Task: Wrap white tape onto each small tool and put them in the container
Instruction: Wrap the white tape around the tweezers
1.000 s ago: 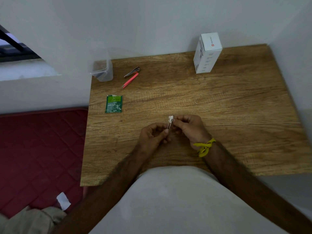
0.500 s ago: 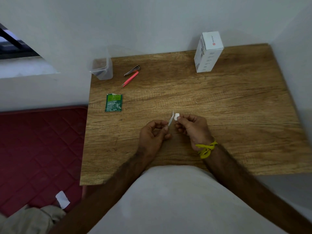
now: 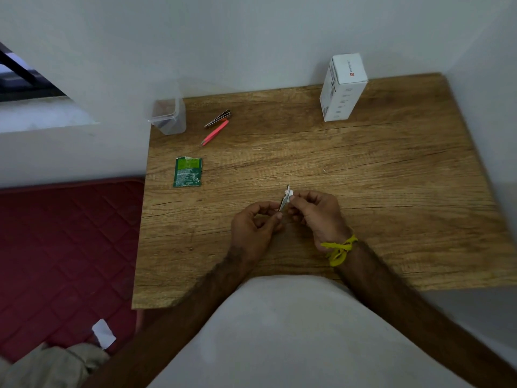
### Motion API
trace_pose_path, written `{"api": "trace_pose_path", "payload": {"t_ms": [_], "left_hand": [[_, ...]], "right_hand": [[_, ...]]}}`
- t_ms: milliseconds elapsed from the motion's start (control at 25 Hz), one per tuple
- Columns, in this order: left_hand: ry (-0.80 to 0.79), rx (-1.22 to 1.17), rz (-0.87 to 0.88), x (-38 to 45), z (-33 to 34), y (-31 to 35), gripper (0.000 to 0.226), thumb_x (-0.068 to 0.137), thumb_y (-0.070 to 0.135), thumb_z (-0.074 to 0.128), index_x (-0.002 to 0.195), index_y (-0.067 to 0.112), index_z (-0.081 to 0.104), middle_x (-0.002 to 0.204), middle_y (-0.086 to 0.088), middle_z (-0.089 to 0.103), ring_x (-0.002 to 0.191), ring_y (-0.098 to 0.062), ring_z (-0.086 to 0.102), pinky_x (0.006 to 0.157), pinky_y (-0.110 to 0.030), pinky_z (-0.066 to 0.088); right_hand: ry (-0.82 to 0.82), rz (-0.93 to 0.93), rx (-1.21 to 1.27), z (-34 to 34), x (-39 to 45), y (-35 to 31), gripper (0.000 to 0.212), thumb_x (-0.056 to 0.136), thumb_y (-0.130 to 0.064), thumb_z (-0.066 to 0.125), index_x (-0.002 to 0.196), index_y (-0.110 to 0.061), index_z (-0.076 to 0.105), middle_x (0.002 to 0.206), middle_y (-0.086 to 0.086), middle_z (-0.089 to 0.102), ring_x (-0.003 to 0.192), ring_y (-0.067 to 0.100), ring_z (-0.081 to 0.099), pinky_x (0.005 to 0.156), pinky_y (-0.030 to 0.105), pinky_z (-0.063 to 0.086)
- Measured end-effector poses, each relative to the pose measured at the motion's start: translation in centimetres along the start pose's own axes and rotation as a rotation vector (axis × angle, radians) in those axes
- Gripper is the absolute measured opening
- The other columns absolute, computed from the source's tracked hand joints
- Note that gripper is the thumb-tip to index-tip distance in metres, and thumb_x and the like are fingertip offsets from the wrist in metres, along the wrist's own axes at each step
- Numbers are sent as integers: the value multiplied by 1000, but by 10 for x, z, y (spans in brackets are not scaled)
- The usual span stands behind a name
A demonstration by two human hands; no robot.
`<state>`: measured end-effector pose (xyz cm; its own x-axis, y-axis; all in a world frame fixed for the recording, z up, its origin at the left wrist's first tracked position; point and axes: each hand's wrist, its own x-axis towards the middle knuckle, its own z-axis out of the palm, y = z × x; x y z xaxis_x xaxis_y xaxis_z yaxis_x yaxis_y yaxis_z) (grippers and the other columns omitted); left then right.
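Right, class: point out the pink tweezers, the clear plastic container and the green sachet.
pink tweezers (image 3: 214, 132), head view, middle of the pink arms.
clear plastic container (image 3: 170, 125), head view, its front wall.
green sachet (image 3: 187, 172), head view, centre of its printed face.

Left hand (image 3: 256, 224) pinches small tool (image 3: 283, 204); right hand (image 3: 317, 215) pinches white tape (image 3: 289, 194).

three small tools (image 3: 284, 201), perhaps, one container (image 3: 168, 116), one box (image 3: 343, 87), one packet (image 3: 187, 172)

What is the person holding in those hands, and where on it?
Left hand pinches the lower end of a small silvery metal tool; right hand pinches white tape at its top.
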<state>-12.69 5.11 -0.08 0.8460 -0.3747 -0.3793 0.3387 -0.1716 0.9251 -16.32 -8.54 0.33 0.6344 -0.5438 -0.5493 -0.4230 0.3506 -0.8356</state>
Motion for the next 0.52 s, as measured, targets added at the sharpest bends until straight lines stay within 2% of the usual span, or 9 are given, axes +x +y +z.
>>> {"api": "trace_pose_path", "payload": {"t_ms": [160, 280, 400, 520], "left_hand": [[-15, 27, 42, -2, 1, 4, 24, 86, -1, 72, 95, 22, 69, 93, -6, 74, 77, -20, 75, 64, -20, 58], [-15, 31, 21, -4, -1, 5, 22, 85, 1, 75, 97, 20, 71, 95, -8, 75, 79, -20, 76, 64, -20, 58], [-7, 85, 30, -4, -5, 7, 21, 84, 3, 76, 95, 20, 73, 86, -1, 76, 75, -16, 75, 63, -19, 58], [-30, 151, 44, -3, -6, 9, 20, 84, 2, 76, 92, 20, 74, 82, 2, 76, 74, -13, 75, 63, -19, 58]], "right_hand": [[-18, -20, -16, 0, -1, -2, 13, 88, -5, 68, 80, -13, 73, 70, 6, 72, 63, 12, 65, 57, 21, 52], [-104, 11, 18, -4, -3, -3, 12, 89, -4, 67, 82, -11, 73, 71, 5, 72, 65, 12, 66, 58, 20, 53], [-205, -1, -11, -5, -7, -2, 12, 90, -1, 66, 83, -8, 73, 70, 7, 72, 64, 13, 67, 60, 20, 52], [-230, 88, 60, -5, -7, -4, 12, 90, 1, 64, 84, -6, 71, 69, 9, 72, 62, 15, 67, 59, 22, 51]]}}
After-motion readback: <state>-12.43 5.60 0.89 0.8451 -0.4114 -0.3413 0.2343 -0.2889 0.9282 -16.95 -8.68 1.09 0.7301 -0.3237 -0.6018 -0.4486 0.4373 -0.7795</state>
